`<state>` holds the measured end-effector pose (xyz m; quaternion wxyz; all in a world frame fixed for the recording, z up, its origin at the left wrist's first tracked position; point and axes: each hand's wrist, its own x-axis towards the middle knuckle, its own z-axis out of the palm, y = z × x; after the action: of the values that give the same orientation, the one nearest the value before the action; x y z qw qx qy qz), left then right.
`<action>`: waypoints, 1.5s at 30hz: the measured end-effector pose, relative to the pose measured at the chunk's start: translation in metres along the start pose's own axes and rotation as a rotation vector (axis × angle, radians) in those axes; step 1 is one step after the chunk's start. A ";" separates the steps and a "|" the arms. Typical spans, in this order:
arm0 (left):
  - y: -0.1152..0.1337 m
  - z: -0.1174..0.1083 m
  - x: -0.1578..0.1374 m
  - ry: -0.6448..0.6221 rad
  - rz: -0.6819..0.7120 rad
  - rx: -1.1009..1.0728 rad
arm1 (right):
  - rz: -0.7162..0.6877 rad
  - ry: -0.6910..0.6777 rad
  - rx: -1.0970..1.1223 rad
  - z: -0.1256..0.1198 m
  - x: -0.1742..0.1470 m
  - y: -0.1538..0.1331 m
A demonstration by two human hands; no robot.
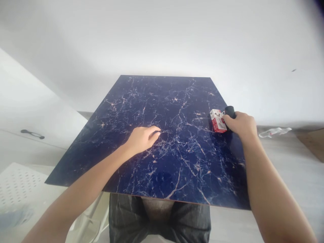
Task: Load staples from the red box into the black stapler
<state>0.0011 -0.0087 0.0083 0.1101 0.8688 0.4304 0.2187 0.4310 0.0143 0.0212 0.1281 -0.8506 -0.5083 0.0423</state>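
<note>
At the right edge of the dark blue marbled table [164,101], my right hand [241,125] is wrapped round a black cylindrical object [230,110]. Its exact kind is hard to make out, since the fingers and palm cover much of it. Just left of that thumb stands a small red and white box [218,120], touching or nearly touching the black object. My left hand [143,139] is at the middle of the table, holding nothing. Its fingers are loosely curled, with a small gap between thumb and index finger.
A clear plastic bottle [274,132] lies on the floor at right, near a brown cardboard piece [312,141]. A white perforated surface [20,185] is at lower left, below a white cabinet with a dark handle [32,134]. The wall [162,40] rises behind the table.
</note>
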 end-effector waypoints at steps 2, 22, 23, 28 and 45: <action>0.000 -0.002 0.000 -0.001 -0.001 0.005 | -0.016 0.008 0.013 0.000 -0.002 -0.003; -0.029 -0.024 0.010 0.149 -0.127 0.101 | -0.347 -0.141 0.196 0.034 -0.046 -0.165; -0.034 -0.030 0.010 0.177 -0.146 0.133 | -0.379 -0.161 0.223 0.038 -0.051 -0.180; -0.072 -0.069 0.007 0.400 -0.292 0.306 | -0.518 -0.241 0.359 0.061 -0.080 -0.254; -0.128 -0.141 -0.028 -0.238 -0.419 -0.003 | -0.482 -0.552 0.834 0.116 -0.100 -0.360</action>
<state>-0.1701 0.0474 0.0755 0.2040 0.7799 0.5851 0.0878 0.0523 0.1095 -0.0024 0.3221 -0.5447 -0.6435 0.4306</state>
